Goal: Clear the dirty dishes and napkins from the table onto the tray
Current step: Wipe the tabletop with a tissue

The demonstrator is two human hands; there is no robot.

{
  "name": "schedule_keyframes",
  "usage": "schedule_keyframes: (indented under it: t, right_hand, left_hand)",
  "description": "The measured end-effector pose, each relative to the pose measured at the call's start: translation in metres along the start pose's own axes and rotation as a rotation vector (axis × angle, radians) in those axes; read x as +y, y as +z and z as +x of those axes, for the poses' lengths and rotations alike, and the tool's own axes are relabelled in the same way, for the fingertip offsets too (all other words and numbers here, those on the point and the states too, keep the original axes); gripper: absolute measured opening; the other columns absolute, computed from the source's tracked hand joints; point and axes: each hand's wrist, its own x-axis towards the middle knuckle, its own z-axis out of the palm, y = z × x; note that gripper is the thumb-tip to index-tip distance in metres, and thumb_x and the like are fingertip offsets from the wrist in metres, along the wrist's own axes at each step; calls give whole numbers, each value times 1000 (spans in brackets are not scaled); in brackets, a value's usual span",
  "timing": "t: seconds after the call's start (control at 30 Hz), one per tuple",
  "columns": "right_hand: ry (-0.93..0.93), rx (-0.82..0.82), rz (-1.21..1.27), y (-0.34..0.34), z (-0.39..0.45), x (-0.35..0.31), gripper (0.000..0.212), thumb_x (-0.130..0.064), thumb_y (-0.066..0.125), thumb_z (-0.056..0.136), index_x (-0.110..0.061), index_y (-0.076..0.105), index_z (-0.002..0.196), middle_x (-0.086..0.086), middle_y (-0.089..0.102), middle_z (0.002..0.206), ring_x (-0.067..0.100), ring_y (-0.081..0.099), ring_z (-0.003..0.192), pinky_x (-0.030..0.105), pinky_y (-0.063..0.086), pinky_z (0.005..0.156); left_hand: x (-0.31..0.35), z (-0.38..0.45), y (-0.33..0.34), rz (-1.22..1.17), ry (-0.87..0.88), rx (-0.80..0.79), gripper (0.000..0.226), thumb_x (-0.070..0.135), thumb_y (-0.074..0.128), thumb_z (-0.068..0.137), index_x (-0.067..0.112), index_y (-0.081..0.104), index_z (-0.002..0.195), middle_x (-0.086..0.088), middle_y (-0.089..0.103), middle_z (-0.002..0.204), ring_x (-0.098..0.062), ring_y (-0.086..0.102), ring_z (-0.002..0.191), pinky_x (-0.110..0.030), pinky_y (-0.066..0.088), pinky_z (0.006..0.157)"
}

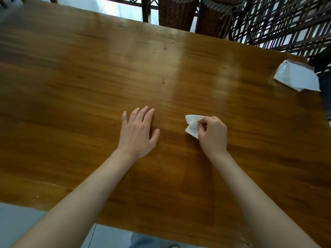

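Wooden surface (89, 77), glossy — we list two hands over it. Left hand (138, 131): grip open, fingers straight, flat on the wood. Right hand (212, 135): grip pinched on a white napkin (191, 125), which sticks out at its 9 o'clock. Second white napkin (297, 77) at 2 o'clock — near the surface's edge. Crumbs (163, 81) at 12 o'clock.

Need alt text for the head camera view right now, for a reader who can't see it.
The right hand pinches a crumpled white napkin on a glossy wooden table, while the left hand lies flat beside it. A second white napkin sits at the table's far right edge.
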Motion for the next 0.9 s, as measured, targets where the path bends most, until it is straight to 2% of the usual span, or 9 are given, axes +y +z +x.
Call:
schedule_keyframes:
  t: [0.1, 0.23, 0.37, 0.5, 0.57, 0.73, 0.9]
  right_hand:
    - [11, 15, -5, 7, 21, -8, 16, -5, 55, 89, -4, 70, 94, 10, 65, 94, 24, 60, 87, 25, 44, 73]
    - [16, -44, -68, 19, 38, -22, 17, -2, 51, 89, -4, 69, 92, 11, 66, 97, 24, 60, 91, 32, 49, 77]
    - [-49, -46, -82, 25, 13, -34, 10, 4, 60, 81, -2, 66, 77, 12, 65, 79, 28, 61, 72, 35, 48, 61]
    - [-108, -159, -32, 23, -4, -46, 14, 5, 69, 73, -8, 66, 70, 4, 64, 71, 19, 60, 63, 28, 49, 54]
    - [-95, -152, -12, 18, 12, -47, 15, 7, 69, 73, -7, 68, 70, 4, 65, 72, 19, 60, 64, 24, 46, 57]
    - [-7, -57, 4, 33, 96, -58, 16, 3, 57, 82, -5, 70, 83, 10, 67, 89, 23, 61, 83, 28, 46, 73]
    - [17, -75, 9, 63, 145, -71, 18, -4, 52, 85, -10, 69, 84, 8, 65, 98, 26, 60, 87, 34, 47, 73]
  left_hand:
    - [-5, 24, 5, 10, 8, -9, 64, 49, 42, 90, 21, 28, 146, -3, 31, 152, -23, 22, 142, -49, 7, 114]
    - [-22, 55, 6, 32, -4, -21, 66, 50, 40, 89, 20, 28, 146, -4, 30, 152, -24, 23, 141, -49, 8, 114]
    - [-36, 78, 4, 42, 35, -39, 64, 49, 39, 90, 18, 29, 146, -5, 31, 152, -25, 23, 141, -49, 7, 114]
    - [-39, 98, -2, 13, 51, -44, 63, 46, 42, 89, 17, 31, 145, -6, 33, 151, -25, 25, 141, -49, 8, 114]
    - [-41, 108, -4, 13, 61, -37, 63, 46, 42, 90, 17, 31, 145, -5, 33, 151, -25, 24, 141, -49, 7, 114]
    - [-53, 137, -1, 37, 59, -57, 67, 49, 40, 89, 17, 26, 147, -4, 28, 153, -24, 20, 142, -48, 5, 114]
    - [-60, 155, 7, 47, 58, -93, 72, 52, 34, 89, 18, 17, 150, -2, 16, 157, -22, 9, 145, -48, 2, 115]
